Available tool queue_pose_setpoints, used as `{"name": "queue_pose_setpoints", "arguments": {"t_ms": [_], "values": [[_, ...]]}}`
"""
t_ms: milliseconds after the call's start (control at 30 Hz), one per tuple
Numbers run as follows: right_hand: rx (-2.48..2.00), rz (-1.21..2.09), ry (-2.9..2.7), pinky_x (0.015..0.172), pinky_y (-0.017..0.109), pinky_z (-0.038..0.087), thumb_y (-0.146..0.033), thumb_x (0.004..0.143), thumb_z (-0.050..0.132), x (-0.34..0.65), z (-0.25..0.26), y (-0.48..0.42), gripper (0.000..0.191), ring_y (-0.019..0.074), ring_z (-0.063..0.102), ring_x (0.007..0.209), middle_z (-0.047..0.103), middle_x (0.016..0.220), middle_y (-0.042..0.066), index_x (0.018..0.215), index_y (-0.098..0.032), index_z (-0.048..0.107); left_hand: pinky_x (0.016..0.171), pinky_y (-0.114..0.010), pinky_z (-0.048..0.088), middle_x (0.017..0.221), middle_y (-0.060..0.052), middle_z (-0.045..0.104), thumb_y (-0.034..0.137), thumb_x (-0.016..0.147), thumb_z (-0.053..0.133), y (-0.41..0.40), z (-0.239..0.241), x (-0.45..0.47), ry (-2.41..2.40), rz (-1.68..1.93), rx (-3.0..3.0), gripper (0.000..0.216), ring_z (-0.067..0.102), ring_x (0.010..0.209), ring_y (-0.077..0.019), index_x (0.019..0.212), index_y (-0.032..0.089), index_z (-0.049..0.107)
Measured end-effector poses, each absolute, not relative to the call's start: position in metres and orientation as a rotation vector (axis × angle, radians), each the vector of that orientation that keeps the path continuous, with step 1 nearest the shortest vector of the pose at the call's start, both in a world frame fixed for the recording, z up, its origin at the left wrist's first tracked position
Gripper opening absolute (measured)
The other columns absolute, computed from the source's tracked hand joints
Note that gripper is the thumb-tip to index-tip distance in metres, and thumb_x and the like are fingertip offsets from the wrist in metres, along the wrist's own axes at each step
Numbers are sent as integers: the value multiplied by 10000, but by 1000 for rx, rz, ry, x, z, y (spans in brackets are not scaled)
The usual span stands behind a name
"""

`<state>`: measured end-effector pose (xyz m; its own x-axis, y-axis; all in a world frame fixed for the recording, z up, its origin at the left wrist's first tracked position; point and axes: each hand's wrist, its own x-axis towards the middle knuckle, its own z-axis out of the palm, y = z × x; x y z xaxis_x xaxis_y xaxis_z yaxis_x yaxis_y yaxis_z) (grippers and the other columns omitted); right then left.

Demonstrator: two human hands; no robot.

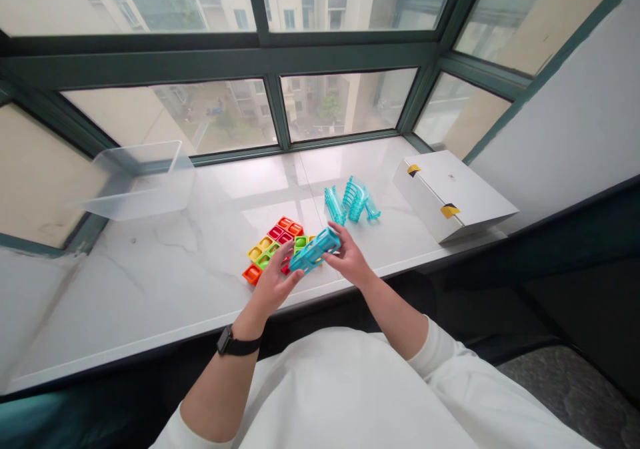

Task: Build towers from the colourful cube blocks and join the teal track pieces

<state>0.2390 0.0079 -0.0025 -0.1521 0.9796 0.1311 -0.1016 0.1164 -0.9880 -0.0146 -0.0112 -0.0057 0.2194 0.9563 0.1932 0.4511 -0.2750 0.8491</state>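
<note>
Left hand (273, 283) and right hand (350, 257) — fingers clamped on a translucent teal plastic piece (315, 249) — held over multicoloured plastic tiles (274, 243).

There are one left hand (273, 287), one right hand (350, 257), one teal piece (315, 249) between them, three more teal pieces (356, 199) at center, one clear box (137, 181) upper left, and one white box (450, 195) at right.

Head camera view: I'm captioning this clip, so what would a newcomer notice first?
The left hand and right hand grip a translucent turquoise plastic piece at the centre, above bright red, orange, yellow and green plastic pieces on the white stone sill. A clear plastic tub sits far left, a white cardboard box right.
</note>
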Motion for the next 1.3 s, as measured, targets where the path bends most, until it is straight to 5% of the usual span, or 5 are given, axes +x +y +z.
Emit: {"name": "queue_pose_setpoints", "arguments": {"t_ms": [233,500,733,967,1300], "values": [[-1024,1132,-1616,876,359,633,-223,733,772,177,-19,59,798,247,673,1142,628,1379,71,1497,-308,561,993,-449,567,1222,-102,742,553,937,679,7,-19,-40,1823,862,1798,501,704,1124,-307,1324,235,671],[-1310,942,-1691,923,395,562,-276,760,774,168,-42,87,454,237,682,983,706,1094,9,1175,-257,590,1049,-482,515,1265,-148,721,458,962,676,28,-40,-51,1909,801,2140,548,669,1173,-344,1435,197,588],[-1249,865,-1968,1113,433,512,-156,787,773,173,-47,84,664,271,665,1270,689,1425,61,1407,-284,573,1143,-547,417,1388,-141,708,398,939,714,54,-22,-46,1805,561,2375,554,639,1276,-370,1460,254,592],[-1384,599,-1899,1111,408,510,-176,870,702,176,-52,81,528,273,654,1223,701,1313,114,1393,-186,636,840,-399,528,1220,-148,756,404,983,615,60,-21,-37,2058,534,2172,452,714,1048,-330,1396,223,642],[-1496,559,-2016,1140,472,451,-268,968,684,178,-56,82,548,315,600,1280,675,1392,139,1499,-192,569,944,-427,527,1185,-114,784,295,1013,547,42,-24,-46,1754,531,2382,474,713,1085,-311,1478,260,634]]}}
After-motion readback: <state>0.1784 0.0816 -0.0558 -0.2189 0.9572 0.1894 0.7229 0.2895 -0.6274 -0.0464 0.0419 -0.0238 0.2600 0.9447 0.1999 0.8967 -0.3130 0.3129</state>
